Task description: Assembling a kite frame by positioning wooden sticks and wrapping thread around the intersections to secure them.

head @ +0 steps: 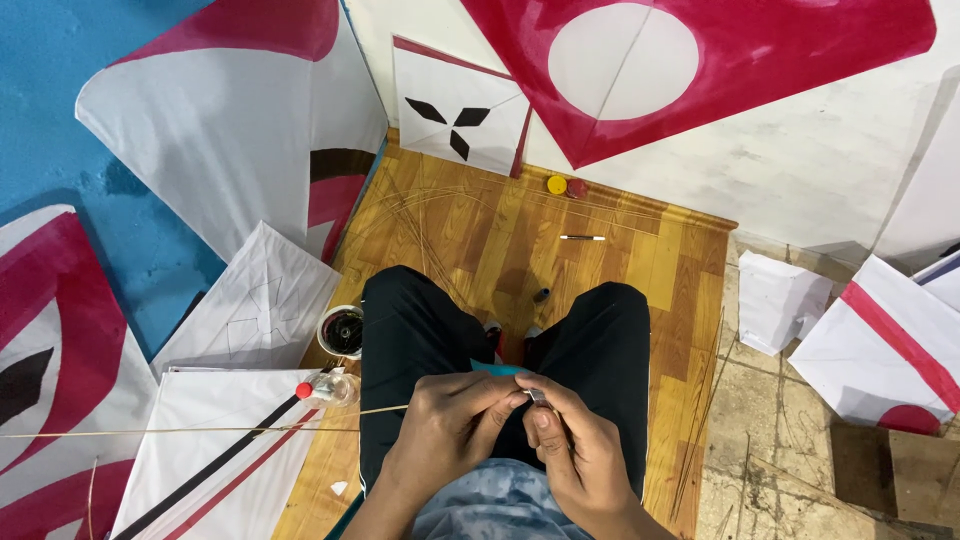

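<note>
I sit on a wooden floor with my knees in black trousers (pixel 420 320) spread apart. My left hand (pixel 450 425) pinches one end of a long thin bamboo stick (pixel 200 429) that runs far out to the left over a white kite. My right hand (pixel 570 440) grips a small metal blade (pixel 537 396) pressed against the stick's end, right where both hands meet above my lap.
Red, white and black kites lean on the blue wall (pixel 60 60) and white wall. A flat kite (pixel 220 460) lies at my left, beside a spool cup (pixel 341 331) and a red-capped bottle (pixel 325 389). Thin sticks (pixel 420 215), yellow and red lids (pixel 557 185) lie ahead.
</note>
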